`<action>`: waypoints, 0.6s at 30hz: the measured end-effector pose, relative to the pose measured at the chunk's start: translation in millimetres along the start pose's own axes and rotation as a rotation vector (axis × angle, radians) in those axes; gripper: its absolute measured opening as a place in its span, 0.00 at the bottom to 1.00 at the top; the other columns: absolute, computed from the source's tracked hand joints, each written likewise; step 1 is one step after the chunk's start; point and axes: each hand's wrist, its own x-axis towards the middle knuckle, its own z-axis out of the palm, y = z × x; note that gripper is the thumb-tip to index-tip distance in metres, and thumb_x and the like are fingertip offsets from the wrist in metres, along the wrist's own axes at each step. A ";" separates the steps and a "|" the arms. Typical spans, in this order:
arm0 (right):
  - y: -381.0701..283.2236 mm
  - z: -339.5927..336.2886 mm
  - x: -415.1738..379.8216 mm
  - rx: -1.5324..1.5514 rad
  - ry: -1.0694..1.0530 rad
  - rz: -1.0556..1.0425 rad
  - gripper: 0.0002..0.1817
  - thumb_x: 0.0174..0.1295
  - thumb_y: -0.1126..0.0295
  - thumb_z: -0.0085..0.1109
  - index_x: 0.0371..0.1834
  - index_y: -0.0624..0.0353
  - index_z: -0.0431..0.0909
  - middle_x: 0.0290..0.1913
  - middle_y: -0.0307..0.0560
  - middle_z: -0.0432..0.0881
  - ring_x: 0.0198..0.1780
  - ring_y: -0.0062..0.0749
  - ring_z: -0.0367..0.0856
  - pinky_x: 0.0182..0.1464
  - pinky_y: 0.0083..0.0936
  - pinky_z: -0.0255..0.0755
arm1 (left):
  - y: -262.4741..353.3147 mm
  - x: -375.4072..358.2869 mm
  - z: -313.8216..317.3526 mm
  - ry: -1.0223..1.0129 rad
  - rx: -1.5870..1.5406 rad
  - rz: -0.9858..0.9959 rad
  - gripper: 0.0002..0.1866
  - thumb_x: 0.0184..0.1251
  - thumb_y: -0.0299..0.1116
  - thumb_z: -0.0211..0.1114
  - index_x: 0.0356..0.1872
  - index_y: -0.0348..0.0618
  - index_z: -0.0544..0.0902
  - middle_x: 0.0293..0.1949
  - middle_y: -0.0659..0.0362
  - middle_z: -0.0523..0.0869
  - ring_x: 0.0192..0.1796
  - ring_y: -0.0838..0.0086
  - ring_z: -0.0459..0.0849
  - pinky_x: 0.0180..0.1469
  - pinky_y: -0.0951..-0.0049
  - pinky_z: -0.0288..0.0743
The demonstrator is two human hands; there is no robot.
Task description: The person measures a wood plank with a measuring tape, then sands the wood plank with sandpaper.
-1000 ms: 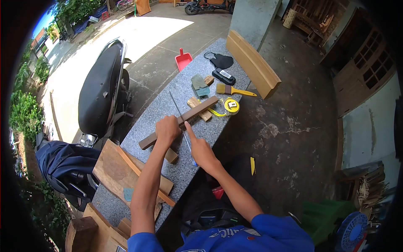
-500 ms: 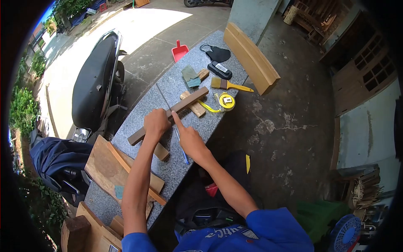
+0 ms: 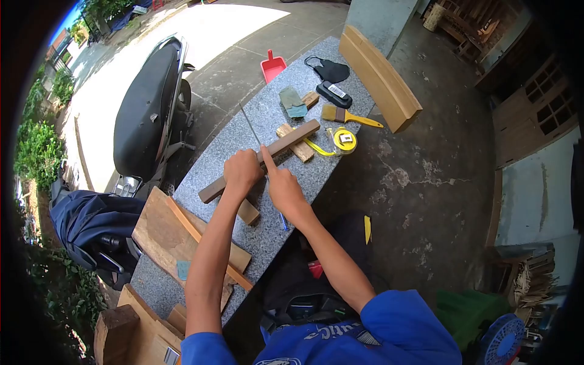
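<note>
A brown wooden bar (image 3: 301,135) lies slantwise over two short wood blocks, the lower block (image 3: 248,212) and the upper block (image 3: 299,148), on the speckled stone table. My left hand (image 3: 241,170) is closed over the bar near its middle. A long thin metal blade (image 3: 250,125) crosses the bar beside it and points away from me. My right hand (image 3: 285,190) is closed at the blade's near end, its index finger stretched along it. Its handle, if any, is hidden by the hand. A blue pen (image 3: 284,221) lies partly hidden below my right hand.
Beyond the bar are a yellow tape measure (image 3: 345,140), a paintbrush (image 3: 359,120), a black case (image 3: 333,94), a face mask (image 3: 331,70) and sandpaper (image 3: 292,100). A long board (image 3: 383,79) stands at the far edge. Planks (image 3: 161,222) lie at left, near a motorbike (image 3: 146,109).
The whole view has shifted, so the table and hands appear further right and slightly higher. Both hands keep their grips, and my right hand with the blade has moved slightly against the bar.
</note>
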 end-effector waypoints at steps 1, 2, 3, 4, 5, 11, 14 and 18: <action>1.9 -4.0 -16.7 -0.006 -0.015 0.005 0.41 0.48 0.86 0.43 0.68 0.53 0.44 0.20 0.65 0.74 0.27 0.61 0.76 0.32 0.48 0.69 | 0.4 -0.1 -0.1 0.003 0.018 0.011 0.09 0.41 0.30 0.63 0.26 0.37 0.82 0.29 0.45 0.82 0.33 0.53 0.83 0.36 0.59 0.77; 0.5 -19.5 -47.4 -0.034 -0.100 0.060 0.41 0.48 0.86 0.43 0.68 0.53 0.44 0.20 0.66 0.74 0.27 0.61 0.76 0.31 0.49 0.69 | -0.3 1.0 -0.5 0.009 0.036 0.020 0.09 0.41 0.30 0.64 0.25 0.37 0.82 0.30 0.45 0.82 0.33 0.54 0.83 0.35 0.60 0.77; 5.3 -27.7 -82.4 -0.010 -0.148 0.095 0.41 0.48 0.86 0.43 0.68 0.52 0.44 0.20 0.66 0.74 0.27 0.61 0.76 0.31 0.49 0.69 | -2.0 2.0 0.0 0.022 0.037 0.038 0.09 0.41 0.30 0.64 0.26 0.37 0.82 0.30 0.45 0.82 0.33 0.54 0.83 0.36 0.60 0.77; 9.2 -32.1 -103.5 0.010 -0.202 0.128 0.41 0.48 0.86 0.43 0.68 0.52 0.44 0.20 0.66 0.73 0.27 0.61 0.75 0.32 0.49 0.69 | -3.2 1.0 2.1 0.033 0.034 0.050 0.09 0.41 0.30 0.64 0.26 0.37 0.82 0.29 0.46 0.82 0.33 0.55 0.83 0.36 0.61 0.77; 9.3 -33.9 -98.4 0.006 -0.193 0.098 0.41 0.48 0.86 0.43 0.68 0.52 0.44 0.20 0.67 0.73 0.27 0.61 0.75 0.32 0.49 0.69 | -3.3 -1.7 4.6 0.043 0.032 0.060 0.09 0.41 0.30 0.64 0.26 0.38 0.82 0.29 0.46 0.83 0.33 0.55 0.83 0.36 0.61 0.77; -0.1 -9.8 6.7 0.036 -0.039 -0.004 0.39 0.50 0.84 0.45 0.68 0.51 0.46 0.25 0.65 0.76 0.30 0.61 0.77 0.34 0.48 0.71 | 4.9 -5.9 2.5 0.050 -0.004 -0.021 0.08 0.41 0.30 0.64 0.25 0.37 0.82 0.28 0.46 0.82 0.33 0.55 0.83 0.36 0.62 0.77; 2.6 -21.8 -47.0 0.013 -0.142 0.049 0.39 0.50 0.85 0.43 0.68 0.51 0.45 0.23 0.64 0.76 0.28 0.59 0.77 0.33 0.48 0.70 | 6.3 -6.3 -2.6 -0.005 0.044 0.001 0.08 0.41 0.30 0.64 0.24 0.37 0.82 0.28 0.46 0.83 0.32 0.55 0.83 0.35 0.62 0.77; 16.3 -32.6 -89.4 0.141 -0.172 0.060 0.38 0.50 0.86 0.41 0.68 0.52 0.47 0.18 0.66 0.72 0.24 0.58 0.75 0.32 0.44 0.68 | 0.8 -10.9 9.3 0.020 0.046 0.024 0.08 0.42 0.31 0.63 0.24 0.37 0.81 0.28 0.46 0.83 0.32 0.54 0.83 0.35 0.62 0.77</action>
